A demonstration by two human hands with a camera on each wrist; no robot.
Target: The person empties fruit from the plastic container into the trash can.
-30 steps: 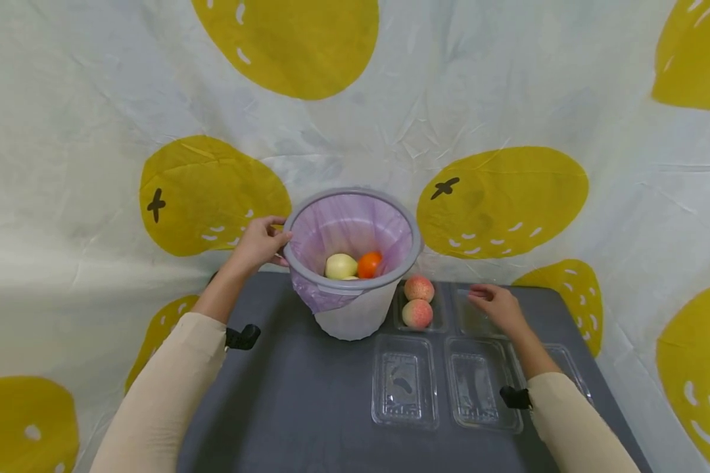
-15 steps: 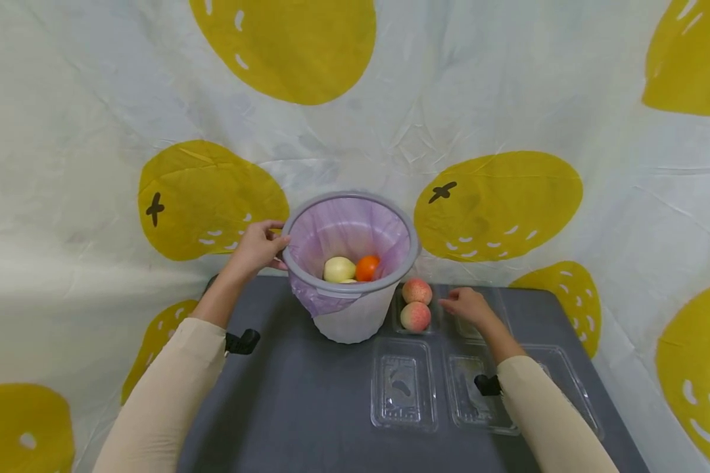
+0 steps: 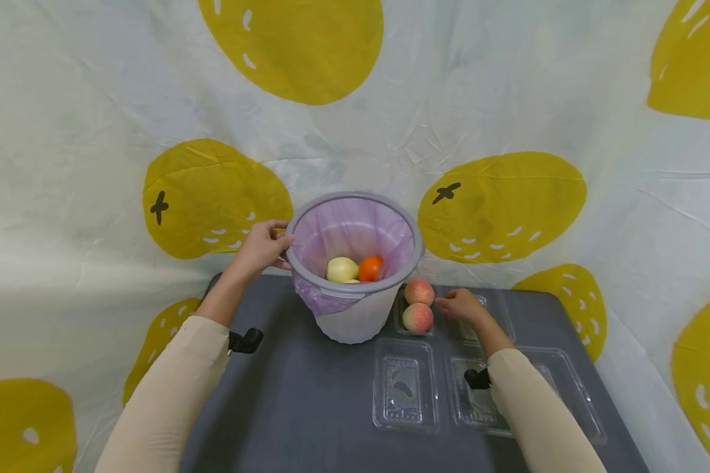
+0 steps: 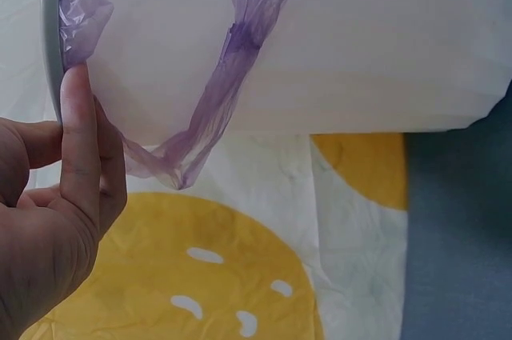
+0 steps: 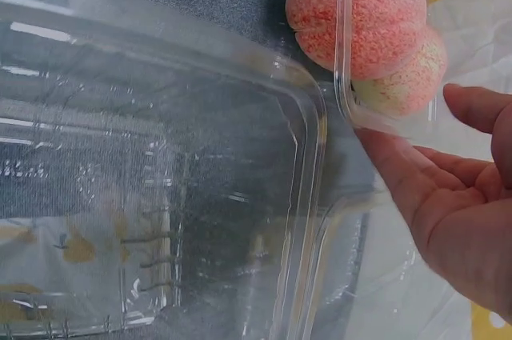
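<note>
Grey table [image 3: 307, 401]: bin [image 3: 355, 315], clear trays [image 3: 405, 387].

Third fruit in bin [image 3: 355, 309] mostly hidden; far peach [image 5: 404, 84] half behind near peach [image 5: 356, 16].

Lighting is bright, soft and even in all three views, no hard shadows anywhere; only a faint one sits under the bin [image 3: 355, 309] on the grey table [image 3: 307, 407]. The head view is sharp in the middle but bends like a fisheye toward 3 and 9 o'clock. The right wrist view has white glare streaks on the clear trays [image 5: 160, 196] at 9 o'clock. The left wrist view is a bit washed out on the bin wall, with the near hand slightly soft.
</note>
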